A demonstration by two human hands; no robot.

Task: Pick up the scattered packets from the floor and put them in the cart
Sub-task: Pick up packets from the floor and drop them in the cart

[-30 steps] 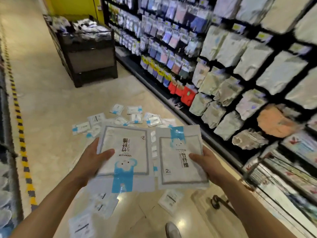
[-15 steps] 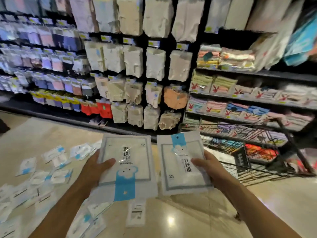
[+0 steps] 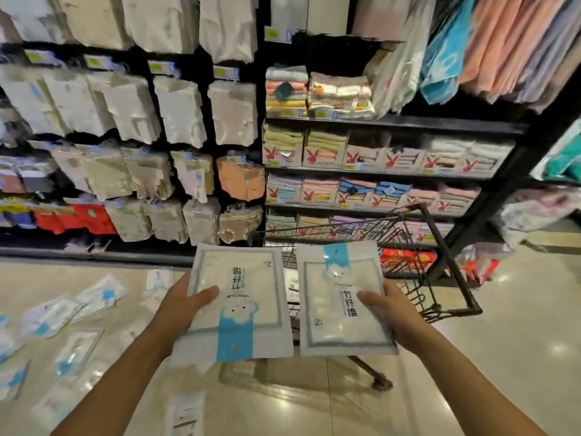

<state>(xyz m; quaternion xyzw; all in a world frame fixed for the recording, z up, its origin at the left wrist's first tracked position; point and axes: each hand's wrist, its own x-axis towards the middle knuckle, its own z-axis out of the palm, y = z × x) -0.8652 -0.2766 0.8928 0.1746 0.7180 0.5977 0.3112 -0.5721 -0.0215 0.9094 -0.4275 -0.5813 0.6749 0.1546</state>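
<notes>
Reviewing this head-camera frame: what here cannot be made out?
All in the head view:
The inside of the cart is mostly hidden behind the left packet and right packet.
Fingers of the left hand and right hand lie under the packets; only thumbs show.
Print on the floor packets at left is blurred.
The bottom packet is cut off by the lower edge.
</notes>
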